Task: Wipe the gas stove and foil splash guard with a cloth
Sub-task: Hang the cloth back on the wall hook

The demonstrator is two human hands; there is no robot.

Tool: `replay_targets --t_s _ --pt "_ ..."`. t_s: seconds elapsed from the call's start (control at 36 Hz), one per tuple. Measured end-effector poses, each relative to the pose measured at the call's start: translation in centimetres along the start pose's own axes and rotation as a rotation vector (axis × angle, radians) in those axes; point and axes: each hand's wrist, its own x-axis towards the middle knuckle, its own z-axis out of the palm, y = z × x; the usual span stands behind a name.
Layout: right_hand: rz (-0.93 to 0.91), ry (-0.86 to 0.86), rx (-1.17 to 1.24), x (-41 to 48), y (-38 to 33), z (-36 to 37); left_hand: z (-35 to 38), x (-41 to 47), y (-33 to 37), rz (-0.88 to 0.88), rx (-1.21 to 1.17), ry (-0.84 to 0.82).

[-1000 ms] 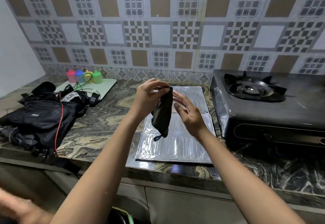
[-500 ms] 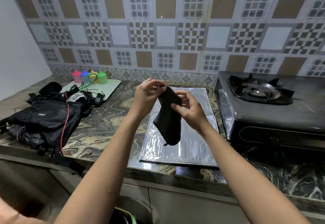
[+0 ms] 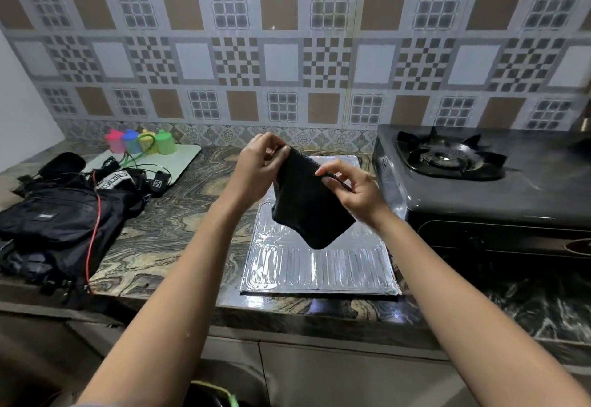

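Observation:
A dark cloth (image 3: 307,208) hangs in the air above the counter, spread between both hands. My left hand (image 3: 259,167) pinches its upper left corner. My right hand (image 3: 350,189) pinches its upper right edge. Under the cloth the silver foil splash guard (image 3: 316,266) lies flat on the marbled counter. The black gas stove (image 3: 499,183) stands just right of the foil, with one burner (image 3: 447,159) in view. The cloth touches neither the foil nor the stove.
A black bag (image 3: 57,218) with cables and a red cord lies on the counter's left. Behind it a pale board (image 3: 179,159) carries several coloured cups (image 3: 140,141). The patterned tiled wall (image 3: 287,55) backs the counter. The counter's front edge (image 3: 319,307) runs below the foil.
The cloth hung narrow from my left hand; my right hand took its other edge and both hands pulled it open wider. The view shifted slightly left.

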Motion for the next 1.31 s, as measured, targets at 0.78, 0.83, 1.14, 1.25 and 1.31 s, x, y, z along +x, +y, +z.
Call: replay_targets --t_s 0.78,0.83,1.14,1.25,1.31 --pt "0.037 -0.128 -0.212 8.8 9.7 -10.9 10.9 10.5 -1.5 -0.096 -0.314 -0.111" --pt "0.042 -0.103 -0.201 9.8 10.1 -10.9 11.0 10.8 -1.7 -0.094 -0.346 -0.165" --pt "0.020 -0.116 -0.345 15.2 13.8 -9.9 13.4 14.6 -4.7 -0.208 -0.273 -0.192" --pt "0.040 -0.182 -0.403 16.7 15.3 -9.7 14.7 16.0 -6.7 -0.202 -0.131 -0.159" --pt "0.072 -0.213 -0.445 17.4 16.4 -9.7 15.3 17.0 -7.1 -0.140 -0.017 -0.129"
